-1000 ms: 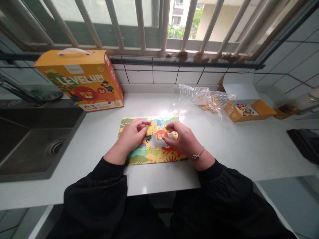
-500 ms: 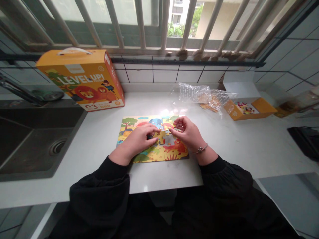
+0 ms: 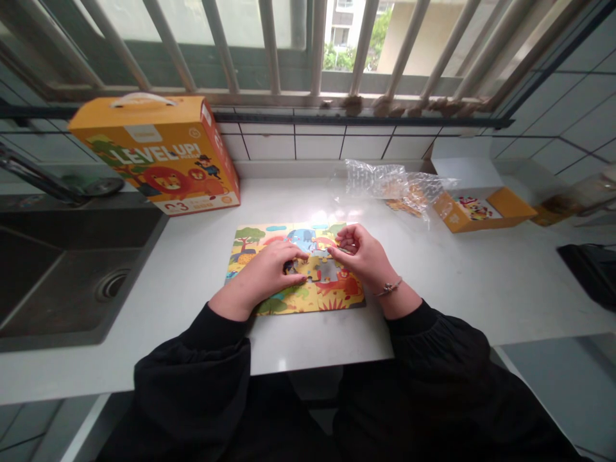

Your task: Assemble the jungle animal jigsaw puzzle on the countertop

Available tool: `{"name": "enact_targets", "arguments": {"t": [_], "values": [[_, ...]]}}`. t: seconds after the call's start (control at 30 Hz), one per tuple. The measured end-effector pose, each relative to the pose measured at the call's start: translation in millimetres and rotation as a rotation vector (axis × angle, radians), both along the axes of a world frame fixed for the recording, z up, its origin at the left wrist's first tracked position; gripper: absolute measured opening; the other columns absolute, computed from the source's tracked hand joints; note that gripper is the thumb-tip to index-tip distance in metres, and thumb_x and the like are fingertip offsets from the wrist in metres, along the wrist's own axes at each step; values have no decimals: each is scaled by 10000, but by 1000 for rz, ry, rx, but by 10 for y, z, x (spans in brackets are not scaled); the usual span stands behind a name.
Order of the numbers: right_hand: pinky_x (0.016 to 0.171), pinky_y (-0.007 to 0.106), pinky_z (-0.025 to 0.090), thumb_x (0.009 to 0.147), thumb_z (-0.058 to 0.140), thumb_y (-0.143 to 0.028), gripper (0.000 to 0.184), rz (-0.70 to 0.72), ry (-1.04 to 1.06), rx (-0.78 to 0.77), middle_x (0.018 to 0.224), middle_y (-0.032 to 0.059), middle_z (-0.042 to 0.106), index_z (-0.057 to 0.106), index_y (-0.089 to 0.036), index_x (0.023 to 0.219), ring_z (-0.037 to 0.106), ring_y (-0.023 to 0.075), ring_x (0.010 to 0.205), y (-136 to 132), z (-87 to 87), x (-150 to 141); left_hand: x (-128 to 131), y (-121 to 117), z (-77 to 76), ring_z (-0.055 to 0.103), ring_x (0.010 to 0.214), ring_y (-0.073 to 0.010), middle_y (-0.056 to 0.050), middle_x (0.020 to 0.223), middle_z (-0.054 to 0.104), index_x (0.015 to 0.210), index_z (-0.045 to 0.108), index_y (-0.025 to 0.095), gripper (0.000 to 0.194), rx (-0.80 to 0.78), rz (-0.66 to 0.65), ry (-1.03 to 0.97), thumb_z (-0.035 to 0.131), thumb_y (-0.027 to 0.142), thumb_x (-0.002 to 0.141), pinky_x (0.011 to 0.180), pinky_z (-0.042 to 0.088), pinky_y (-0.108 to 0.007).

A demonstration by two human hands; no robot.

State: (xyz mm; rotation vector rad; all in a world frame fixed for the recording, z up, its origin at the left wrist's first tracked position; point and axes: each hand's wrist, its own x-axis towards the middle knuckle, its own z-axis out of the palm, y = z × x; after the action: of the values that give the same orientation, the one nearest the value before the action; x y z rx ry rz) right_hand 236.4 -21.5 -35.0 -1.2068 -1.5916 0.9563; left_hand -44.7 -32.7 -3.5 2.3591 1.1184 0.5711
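On the counter lies a colourful animal jigsaw puzzle [image 3: 332,301], mostly joined, with a gap [image 3: 328,270] right of its middle where grey shows. My left hand [image 3: 272,269] rests over the puzzle's middle, thumb and forefinger closed on opposite edges of a yellow puzzle piece [image 3: 312,268] beside the gap. Part of the puzzle is hidden under this hand. My right hand [image 3: 360,255] is at the puzzle's right side, above the gap. Its thumb and forefinger pinch a puzzle piece [image 3: 343,249] seen almost edge-on, its picture not readable.
An orange puzzle box [image 3: 163,157] stands back left, beside a dark sink [image 3: 81,282]. Crumpled clear plastic [image 3: 375,179] with orange pieces lies back right, next to an open small orange box [image 3: 476,215] holding printed pieces. A black object [image 3: 590,273] sits far right.
My left thumb and forefinger have shifted slightly down, with the yellow piece between them. My right hand stays almost still.
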Motion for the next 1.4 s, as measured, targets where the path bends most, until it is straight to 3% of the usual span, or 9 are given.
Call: {"name": "enact_targets", "arguments": {"t": [0.43, 0.73, 0.93, 1.07, 1.2, 1.4], "values": [[867, 388, 652, 850, 900, -540, 456, -4, -5, 1, 1051, 52, 732, 628, -259, 1086, 720, 200, 921, -12, 31, -6, -44, 3, -6, 682, 1217, -315, -88, 1267, 776, 1271, 789, 255, 386, 2, -73, 25, 870, 316, 898, 1149, 516, -528], [839, 376, 639, 850, 899, -558, 458, 6, -10, -13, 1034, 53, 731, 630, -257, 1066, 701, 195, 901, -11, 42, 2, -98, 1, 32, 667, 1254, -328, -70, 1225, 777, 1175, 806, 267, 338, 36, -71, 53, 913, 363, 868, 1252, 425, -568], [802, 356, 615, 848, 895, -555, 449, 9, -32, -22, 996, 44, 724, 629, -250, 1043, 689, 188, 874, -35, 101, -4, -128, -1, 13, 651, 1266, -321, -76, 1240, 755, 1133, 802, 249, 283, 7, -69, 65, 883, 380, 895, 1252, 433, -555], [765, 347, 585, 875, 875, -519, 396, 5, -115, -5, 927, 25, 714, 636, -247, 1033, 667, 178, 807, -46, 141, 12, -132, -8, 8, 653, 1252, -314, -77, 1244, 749, 1153, 796, 242, 284, 1, -67, 71, 861, 380, 914, 1249, 441, -552], [780, 360, 566, 896, 852, -428, 282, -6, -293, 128, 952, 41, 720, 655, -251, 992, 669, 198, 828, -44, 145, 33, -128, -12, 21, 654, 1248, -317, -73, 1215, 752, 1124, 794, 249, 269, -2, -64, 66, 868, 392, 909, 1252, 439, -558], [768, 341, 529, 890, 857, -316, 232, 118, -436, 232, 920, 30, 699, 634, -256, 918, 623, 193, 808, -51, 153, 56, -117, -7, 53, 663, 1206, -305, -64, 1155, 760, 1092, 806, 267, 190, 4, -59, 55, 823, 404, 962, 1271, 408, -563]]}}
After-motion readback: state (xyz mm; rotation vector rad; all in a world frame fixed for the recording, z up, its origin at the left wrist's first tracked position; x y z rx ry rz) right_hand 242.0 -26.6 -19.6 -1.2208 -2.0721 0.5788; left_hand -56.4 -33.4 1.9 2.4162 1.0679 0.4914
